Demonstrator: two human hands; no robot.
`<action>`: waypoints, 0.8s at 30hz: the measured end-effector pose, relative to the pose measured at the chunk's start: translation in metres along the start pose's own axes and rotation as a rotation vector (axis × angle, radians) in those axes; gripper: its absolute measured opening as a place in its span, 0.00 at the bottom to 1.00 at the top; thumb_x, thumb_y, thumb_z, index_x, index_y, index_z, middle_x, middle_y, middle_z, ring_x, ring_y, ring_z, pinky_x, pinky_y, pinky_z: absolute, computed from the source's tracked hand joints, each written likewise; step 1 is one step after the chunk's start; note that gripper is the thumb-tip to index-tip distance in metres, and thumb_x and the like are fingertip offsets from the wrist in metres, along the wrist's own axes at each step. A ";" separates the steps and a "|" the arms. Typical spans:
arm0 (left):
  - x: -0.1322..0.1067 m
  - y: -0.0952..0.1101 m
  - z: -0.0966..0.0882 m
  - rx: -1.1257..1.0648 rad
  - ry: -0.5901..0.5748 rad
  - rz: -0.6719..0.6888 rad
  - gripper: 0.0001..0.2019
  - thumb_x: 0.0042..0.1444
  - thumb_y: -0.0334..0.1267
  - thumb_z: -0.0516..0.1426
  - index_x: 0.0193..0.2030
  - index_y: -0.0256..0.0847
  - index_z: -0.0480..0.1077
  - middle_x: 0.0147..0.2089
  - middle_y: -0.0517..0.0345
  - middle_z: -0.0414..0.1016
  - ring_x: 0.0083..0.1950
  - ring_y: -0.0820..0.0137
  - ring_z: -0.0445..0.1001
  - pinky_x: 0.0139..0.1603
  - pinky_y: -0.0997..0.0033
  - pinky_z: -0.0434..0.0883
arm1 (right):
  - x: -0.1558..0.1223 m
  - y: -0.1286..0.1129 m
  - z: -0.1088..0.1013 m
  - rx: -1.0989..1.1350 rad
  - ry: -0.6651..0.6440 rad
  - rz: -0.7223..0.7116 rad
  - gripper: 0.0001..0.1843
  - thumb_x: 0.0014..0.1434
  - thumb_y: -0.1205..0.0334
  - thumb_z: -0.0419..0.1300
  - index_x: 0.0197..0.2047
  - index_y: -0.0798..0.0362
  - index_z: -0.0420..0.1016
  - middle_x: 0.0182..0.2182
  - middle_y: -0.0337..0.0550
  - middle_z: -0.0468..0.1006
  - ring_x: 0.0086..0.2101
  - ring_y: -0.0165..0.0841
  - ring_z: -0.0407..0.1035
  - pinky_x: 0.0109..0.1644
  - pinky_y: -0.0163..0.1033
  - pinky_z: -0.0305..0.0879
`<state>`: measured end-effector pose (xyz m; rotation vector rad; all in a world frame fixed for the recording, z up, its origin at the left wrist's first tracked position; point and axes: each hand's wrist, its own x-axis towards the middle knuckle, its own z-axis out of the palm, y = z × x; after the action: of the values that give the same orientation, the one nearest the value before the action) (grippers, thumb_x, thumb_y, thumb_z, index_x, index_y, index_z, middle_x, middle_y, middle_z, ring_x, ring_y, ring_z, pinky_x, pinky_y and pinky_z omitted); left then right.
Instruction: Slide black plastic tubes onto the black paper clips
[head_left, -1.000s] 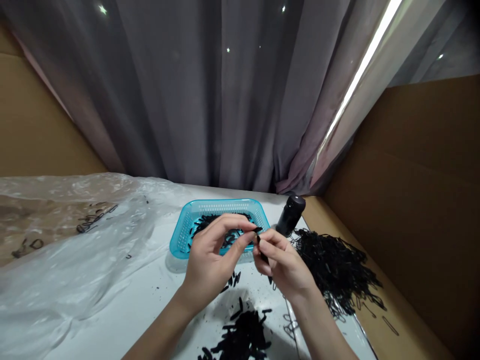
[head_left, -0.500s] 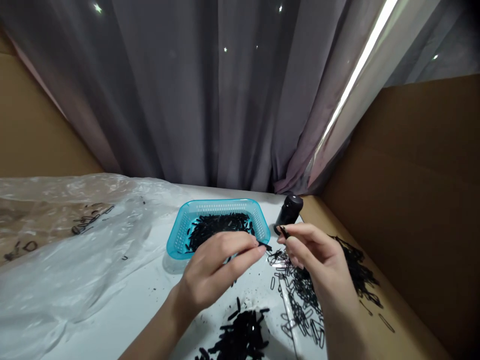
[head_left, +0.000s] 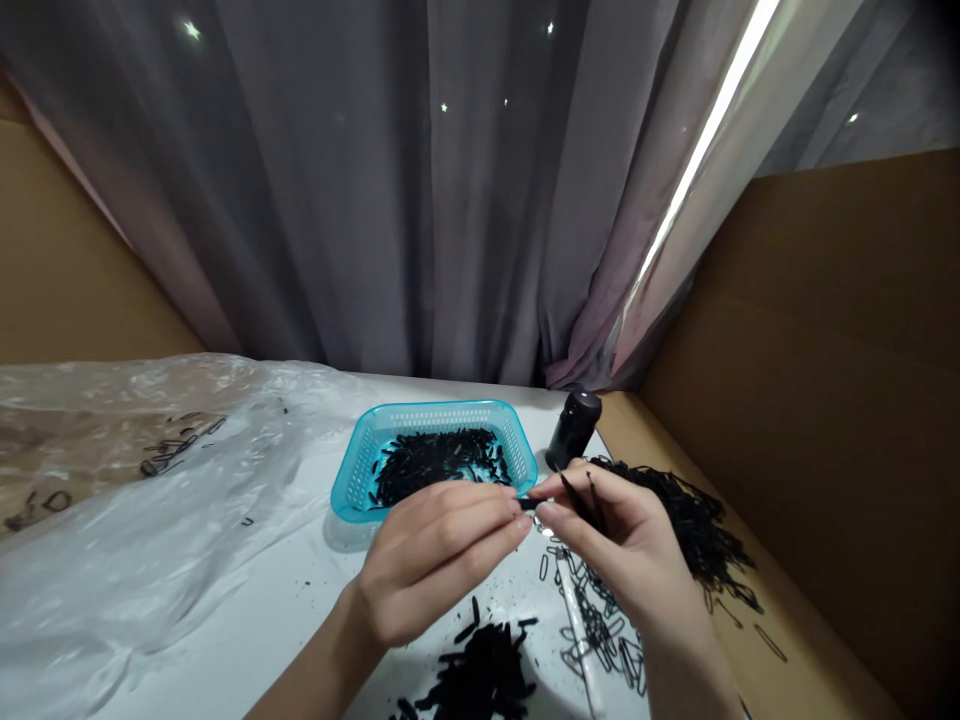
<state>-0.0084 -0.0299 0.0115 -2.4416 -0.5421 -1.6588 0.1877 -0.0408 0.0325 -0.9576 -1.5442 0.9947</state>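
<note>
My left hand [head_left: 446, 555] pinches a small black strip [head_left: 531, 504] between its thumb and fingers, just in front of the blue basket. The thumb and forefinger of my right hand [head_left: 619, 520] close on the strip's right end, so the two hands almost meet. Slender dark prongs [head_left: 576, 497] stick up from inside my right hand; their kind is unclear. Below the hands lies a pile of short black pieces [head_left: 484, 670]. Many thin black wire-like loops [head_left: 604, 630] are scattered under and beside my right hand.
A blue perforated basket [head_left: 347, 490] holds many short black pieces. Behind my right hand stands a black cylinder [head_left: 574, 430]. A larger heap of black loops [head_left: 705, 530] lies by the cardboard wall [head_left: 817, 380]. Clear plastic sheeting [head_left: 187, 560] spreads at left; a grey curtain [head_left: 375, 200] hangs behind.
My right hand has moved left and closed on the strip's end in my left hand. The dark prongs now show inside my right hand. The view has shifted slightly.
</note>
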 end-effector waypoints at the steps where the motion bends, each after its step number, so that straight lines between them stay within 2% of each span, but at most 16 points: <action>1: 0.001 -0.001 0.001 -0.004 0.014 0.003 0.10 0.67 0.24 0.56 0.51 0.32 0.76 0.47 0.52 0.81 0.52 0.68 0.79 0.52 0.69 0.79 | 0.000 0.000 0.000 -0.015 0.006 -0.025 0.03 0.61 0.56 0.67 0.37 0.45 0.82 0.27 0.34 0.72 0.28 0.26 0.63 0.31 0.32 0.59; 4: 0.004 -0.006 0.006 -0.021 0.071 0.002 0.08 0.63 0.24 0.61 0.48 0.33 0.76 0.43 0.54 0.80 0.46 0.71 0.81 0.48 0.73 0.80 | 0.000 -0.002 0.000 -0.079 0.035 -0.087 0.02 0.61 0.59 0.67 0.36 0.44 0.82 0.27 0.33 0.73 0.28 0.26 0.64 0.31 0.32 0.60; 7: 0.006 -0.009 0.008 -0.038 0.060 -0.014 0.07 0.60 0.24 0.63 0.44 0.34 0.77 0.39 0.55 0.79 0.41 0.72 0.80 0.44 0.75 0.80 | -0.001 -0.004 -0.001 -0.134 0.045 -0.124 0.02 0.62 0.60 0.66 0.36 0.44 0.82 0.28 0.34 0.74 0.30 0.27 0.65 0.34 0.33 0.62; 14: 0.005 -0.011 0.005 -0.091 -0.027 -0.019 0.06 0.65 0.24 0.58 0.46 0.32 0.75 0.41 0.52 0.79 0.43 0.70 0.79 0.47 0.73 0.78 | -0.001 -0.005 0.000 -0.173 0.052 -0.127 0.05 0.63 0.60 0.65 0.35 0.47 0.82 0.29 0.35 0.76 0.31 0.29 0.68 0.36 0.35 0.64; 18: 0.007 -0.011 0.008 -0.069 -0.061 -0.011 0.06 0.67 0.25 0.55 0.45 0.33 0.72 0.39 0.51 0.77 0.41 0.69 0.77 0.45 0.71 0.78 | -0.001 -0.005 0.001 -0.179 0.068 -0.118 0.06 0.63 0.59 0.64 0.34 0.49 0.82 0.28 0.38 0.76 0.31 0.30 0.68 0.36 0.37 0.65; 21: 0.007 -0.011 0.009 -0.069 -0.060 -0.013 0.05 0.67 0.25 0.54 0.45 0.33 0.71 0.39 0.51 0.76 0.42 0.69 0.77 0.45 0.72 0.77 | 0.000 -0.006 0.001 -0.173 0.076 -0.111 0.06 0.62 0.59 0.65 0.34 0.49 0.82 0.27 0.37 0.74 0.30 0.31 0.67 0.35 0.37 0.64; 24: 0.007 -0.011 0.009 -0.134 -0.026 -0.085 0.04 0.67 0.26 0.55 0.45 0.36 0.70 0.40 0.52 0.75 0.42 0.69 0.76 0.44 0.72 0.77 | -0.001 -0.007 0.001 -0.163 0.089 -0.093 0.06 0.61 0.58 0.65 0.34 0.49 0.82 0.27 0.37 0.73 0.29 0.30 0.66 0.33 0.37 0.63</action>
<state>-0.0020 -0.0153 0.0132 -2.5713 -0.5625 -1.7520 0.1866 -0.0443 0.0383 -1.0195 -1.5979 0.7599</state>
